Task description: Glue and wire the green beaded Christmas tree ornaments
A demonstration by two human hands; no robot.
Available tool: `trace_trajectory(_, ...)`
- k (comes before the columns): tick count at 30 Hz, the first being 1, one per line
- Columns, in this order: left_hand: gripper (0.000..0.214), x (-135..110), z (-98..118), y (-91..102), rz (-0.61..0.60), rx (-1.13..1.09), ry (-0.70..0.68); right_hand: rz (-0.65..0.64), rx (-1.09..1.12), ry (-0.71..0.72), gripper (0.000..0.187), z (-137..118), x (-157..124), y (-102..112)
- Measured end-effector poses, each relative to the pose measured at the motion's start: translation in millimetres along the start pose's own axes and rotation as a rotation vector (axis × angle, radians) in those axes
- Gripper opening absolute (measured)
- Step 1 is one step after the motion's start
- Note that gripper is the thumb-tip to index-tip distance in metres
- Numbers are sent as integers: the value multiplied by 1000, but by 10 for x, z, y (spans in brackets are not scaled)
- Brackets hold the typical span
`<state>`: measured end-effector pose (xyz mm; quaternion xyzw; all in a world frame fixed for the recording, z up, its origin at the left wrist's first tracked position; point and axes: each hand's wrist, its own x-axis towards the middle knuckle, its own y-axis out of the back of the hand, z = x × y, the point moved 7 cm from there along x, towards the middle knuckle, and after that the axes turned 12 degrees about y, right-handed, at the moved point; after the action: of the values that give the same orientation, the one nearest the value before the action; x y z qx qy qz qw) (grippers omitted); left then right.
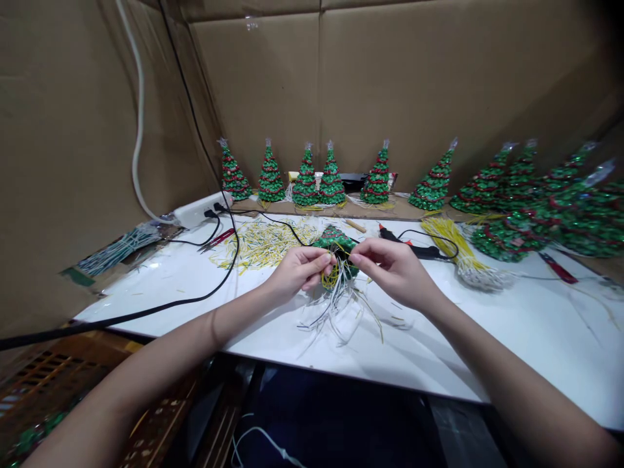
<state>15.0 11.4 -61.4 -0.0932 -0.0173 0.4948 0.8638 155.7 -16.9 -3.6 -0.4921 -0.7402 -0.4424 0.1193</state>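
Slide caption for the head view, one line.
Left hand and right hand pinch at thin wires spilling from a green tree, similar trees standing before a cardboard wall.

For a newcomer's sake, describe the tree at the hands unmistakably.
On the white table, between the left hand and right hand, is a tipped green tree. Unlike the upright trees behind, it spills loose white and yellow wires toward the near edge.

Left fingers (318, 264) near right fingers (364, 262), both in pinches (forearms (214, 331) bare)
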Motion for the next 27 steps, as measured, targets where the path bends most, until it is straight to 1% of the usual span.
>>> trace_trajectory(2, 27, -2, -3, -1, -1, 9, -7, -20, 158, -108, 20, 65, -34, -99)
trace_trajectory(5, 29, -12, 3, 4, 22, 40, -15, -44, 367, -285, 26, 137, -93, -259)
trace_trajectory(8, 32, -37, 32, 4, 70, 108, -29, -1, 441, -386, 32, 168, -128, -335)
trace_trajectory(11, 33, -69, 76, -24, 98, 181, -54, 48, 461, -415, 33, 180, -138, -358)
trace_trajectory(15, 32, -98, 116, -55, 111, 211, -78, 58, 447, -425, 34, 183, -141, -380)
trace_trajectory(20, 33, -106, 112, -85, 88, 264, -78, 86, 418, -428, 33, 188, -154, -390)
trace_trajectory(24, 34, -104, 110, -94, 72, 257, -68, 84, 391, -443, 34, 228, -180, -397)
trace_trajectory(27, 34, -106, 112, -102, 61, 250, -58, 75, 305, -412, 33, 247, -187, -371)
